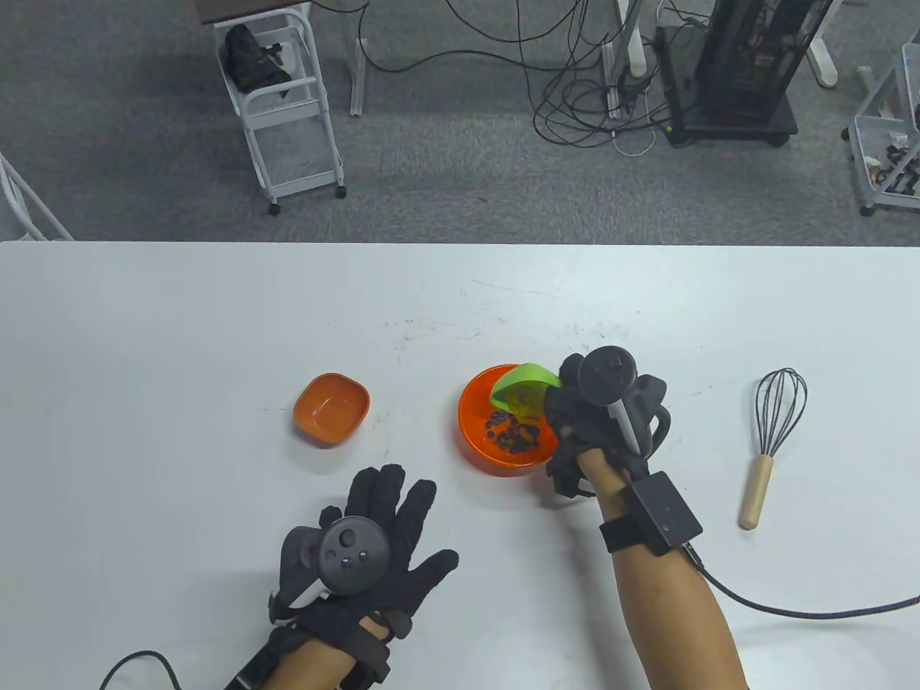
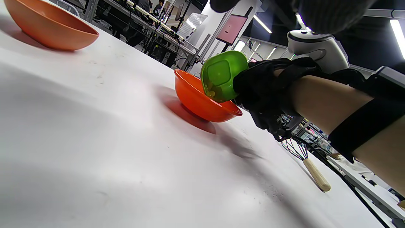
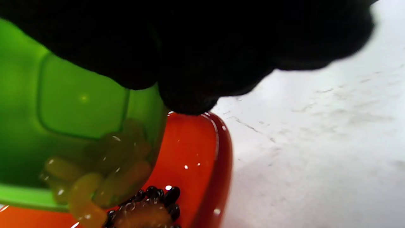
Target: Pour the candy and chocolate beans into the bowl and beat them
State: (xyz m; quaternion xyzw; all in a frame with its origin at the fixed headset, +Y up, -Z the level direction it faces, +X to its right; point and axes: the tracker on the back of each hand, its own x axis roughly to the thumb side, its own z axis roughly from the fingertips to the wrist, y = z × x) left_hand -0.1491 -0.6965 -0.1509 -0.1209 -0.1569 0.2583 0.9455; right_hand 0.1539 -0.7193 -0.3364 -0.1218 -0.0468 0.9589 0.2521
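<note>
My right hand (image 1: 575,410) grips a small green bowl (image 1: 526,388) and holds it tipped over the round orange bowl (image 1: 478,438) at the table's middle. Yellow candies (image 3: 85,186) slide along the green bowl's lower wall toward its rim. Dark chocolate beans (image 1: 514,435) lie in the orange bowl (image 3: 193,152). From the left wrist view the green bowl (image 2: 221,76) shows its underside, tilted above the orange bowl (image 2: 197,101). My left hand (image 1: 374,528) lies flat on the table with fingers spread, holding nothing. A whisk (image 1: 773,438) with a wooden handle lies to the right.
A small square orange bowl (image 1: 332,408) stands empty left of the round one, a little beyond my left hand. A black cable (image 1: 790,611) runs from my right wrist across the table's right side. Carts and cables stand on the floor past the far edge.
</note>
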